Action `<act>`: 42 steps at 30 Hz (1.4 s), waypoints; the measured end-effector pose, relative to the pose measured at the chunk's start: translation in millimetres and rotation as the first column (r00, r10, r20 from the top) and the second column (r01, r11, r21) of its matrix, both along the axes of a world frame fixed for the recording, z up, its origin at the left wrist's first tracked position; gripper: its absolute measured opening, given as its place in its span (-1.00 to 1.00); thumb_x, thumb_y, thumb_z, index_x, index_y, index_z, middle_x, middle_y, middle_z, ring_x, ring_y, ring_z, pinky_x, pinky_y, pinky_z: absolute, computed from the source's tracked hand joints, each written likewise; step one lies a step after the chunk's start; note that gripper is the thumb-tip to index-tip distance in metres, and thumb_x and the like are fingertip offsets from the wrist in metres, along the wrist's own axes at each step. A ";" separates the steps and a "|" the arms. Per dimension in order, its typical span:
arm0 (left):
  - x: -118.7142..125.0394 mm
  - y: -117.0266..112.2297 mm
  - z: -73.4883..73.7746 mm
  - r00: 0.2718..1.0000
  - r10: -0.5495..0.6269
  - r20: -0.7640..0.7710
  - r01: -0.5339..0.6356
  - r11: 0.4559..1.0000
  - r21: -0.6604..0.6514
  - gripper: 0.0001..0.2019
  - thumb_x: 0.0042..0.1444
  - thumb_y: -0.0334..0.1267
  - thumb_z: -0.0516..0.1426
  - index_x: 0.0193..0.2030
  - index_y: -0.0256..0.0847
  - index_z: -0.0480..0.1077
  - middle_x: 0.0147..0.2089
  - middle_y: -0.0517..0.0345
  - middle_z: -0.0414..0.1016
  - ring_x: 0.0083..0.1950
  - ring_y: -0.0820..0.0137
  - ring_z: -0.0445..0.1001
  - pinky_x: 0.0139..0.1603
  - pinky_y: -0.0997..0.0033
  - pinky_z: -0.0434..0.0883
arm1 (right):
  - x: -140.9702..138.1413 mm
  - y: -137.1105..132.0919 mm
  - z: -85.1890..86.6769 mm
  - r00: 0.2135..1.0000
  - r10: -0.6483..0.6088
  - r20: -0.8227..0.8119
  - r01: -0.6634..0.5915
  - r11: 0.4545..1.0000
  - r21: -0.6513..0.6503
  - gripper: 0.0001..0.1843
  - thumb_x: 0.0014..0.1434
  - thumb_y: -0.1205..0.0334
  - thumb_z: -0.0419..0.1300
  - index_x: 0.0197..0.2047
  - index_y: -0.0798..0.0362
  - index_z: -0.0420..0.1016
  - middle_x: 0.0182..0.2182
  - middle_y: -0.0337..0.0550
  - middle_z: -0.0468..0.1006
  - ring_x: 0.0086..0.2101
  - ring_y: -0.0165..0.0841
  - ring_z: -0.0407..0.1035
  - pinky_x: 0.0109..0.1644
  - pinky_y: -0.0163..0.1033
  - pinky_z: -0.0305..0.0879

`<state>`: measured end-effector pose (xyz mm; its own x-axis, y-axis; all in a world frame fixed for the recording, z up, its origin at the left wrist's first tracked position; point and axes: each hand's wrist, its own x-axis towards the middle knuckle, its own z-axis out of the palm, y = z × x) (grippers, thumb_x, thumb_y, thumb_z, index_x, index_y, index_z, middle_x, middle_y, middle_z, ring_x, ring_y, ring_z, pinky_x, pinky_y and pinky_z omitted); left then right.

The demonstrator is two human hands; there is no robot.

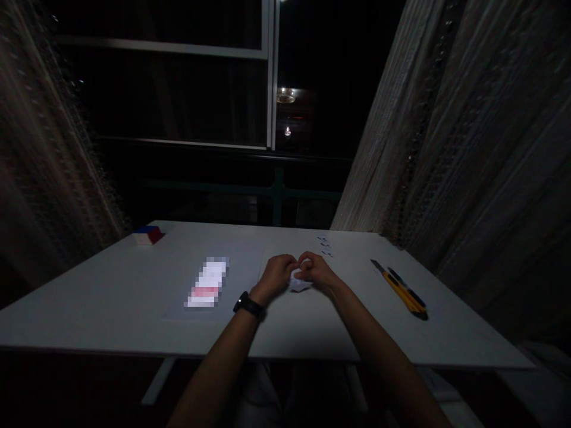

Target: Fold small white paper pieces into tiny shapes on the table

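A small piece of white folded paper (300,283) is between my two hands near the middle of the white table. My left hand (279,274), with a dark watch on its wrist, has its fingers closed at the paper's upper left side. From the other side my right hand (317,270) pinches the paper, its fingers curled and its tips meeting those of the left. The fingers hide the upper part of the paper, so its full shape cannot be made out.
A bright phone-like screen (208,283), blurred out, lies on a pale sheet at left. A coloured cube (148,235) sits at the back left corner. To the right lie a yellow utility knife (404,294) and a dark pen (405,286). Small dark-marked pieces (325,245) lie behind my hands.
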<state>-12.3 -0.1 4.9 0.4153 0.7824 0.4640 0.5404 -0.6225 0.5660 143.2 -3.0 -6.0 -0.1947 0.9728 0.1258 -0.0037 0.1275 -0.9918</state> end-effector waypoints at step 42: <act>6.3 4.7 -10.8 0.937 0.120 0.329 -0.048 0.975 -0.217 -0.80 -0.04 -0.23 0.14 -0.37 -0.29 0.54 -0.42 0.06 0.56 -0.40 0.41 0.46 -0.37 0.49 0.30 | -0.3 4.6 -3.3 0.998 -0.059 0.000 0.059 0.997 0.052 -0.57 -0.46 0.30 0.38 -0.45 0.06 0.32 -0.73 -0.42 0.38 -0.69 -0.46 0.25 -0.59 -0.36 0.15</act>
<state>-6.0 4.6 -5.9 0.1899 0.8995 0.3936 0.3398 -0.4363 0.8332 142.8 1.6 -9.3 -0.1370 0.9748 0.1763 0.0069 0.1789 -0.9838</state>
